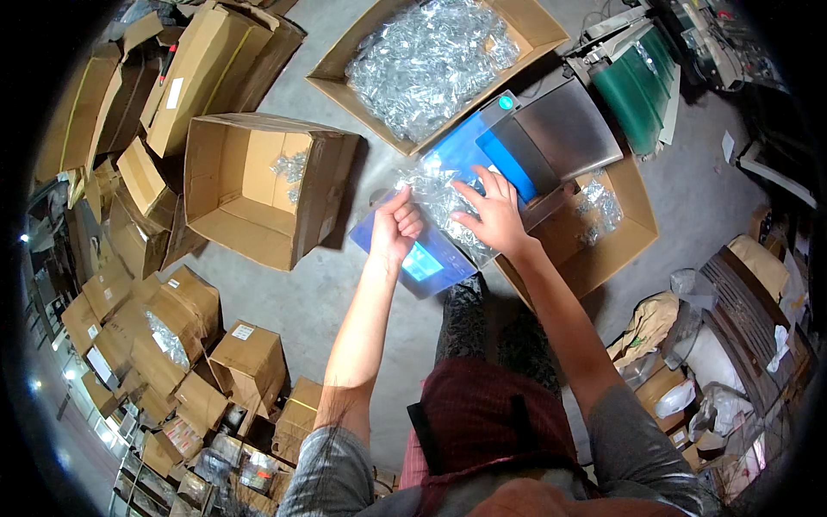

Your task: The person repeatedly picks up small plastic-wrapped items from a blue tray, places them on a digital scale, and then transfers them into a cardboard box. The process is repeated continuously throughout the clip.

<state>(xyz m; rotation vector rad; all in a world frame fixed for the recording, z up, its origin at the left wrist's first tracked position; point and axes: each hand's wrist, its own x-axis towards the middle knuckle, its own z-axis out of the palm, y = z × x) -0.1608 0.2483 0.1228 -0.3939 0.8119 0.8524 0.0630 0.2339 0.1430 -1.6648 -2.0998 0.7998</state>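
A blue and steel machine point(575, 121) stands in front of me, with a blue translucent tray point(452, 280) on its near side. Small clear plastic packets point(450, 207) lie heaped on the tray between my hands. My left hand point(396, 226) is closed at the left edge of the heap, its thumb up; whatever its fingers hold is too small to make out. To the right, my right hand point(495, 211) rests over the packets with its fingers spread, beside the machine's bright blue panel point(508, 164).
Beyond the tray, a large carton point(323, 84) is full of similar clear packets. Another open carton point(633, 194) at right holds some, as does a tipped carton point(258, 226) at left. Stacked boxes point(248, 353) crowd the left; a green conveyor point(633, 95) stands far right.
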